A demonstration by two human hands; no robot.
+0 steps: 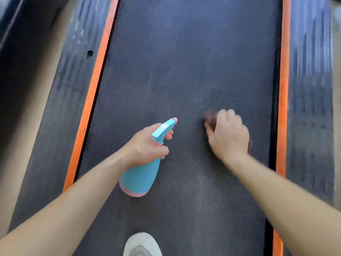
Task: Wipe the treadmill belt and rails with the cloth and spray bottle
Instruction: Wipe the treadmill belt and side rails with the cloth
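Observation:
The dark treadmill belt [184,61] fills the middle of the head view, edged by orange strips. My left hand [145,145] grips the neck of a blue spray bottle [142,174] with pink trim, its nozzle pointing up and right over the belt. My right hand [228,133] presses a dark brownish cloth [209,118] onto the belt near its right side. Most of the cloth is hidden under the hand, and both are motion-blurred.
The left rail [60,93] and right rail [310,89] are dark ribbed strips beyond the orange edges [94,85]. A white shoe [142,244] stands on the belt at the bottom edge. A pale floor shows at the far right.

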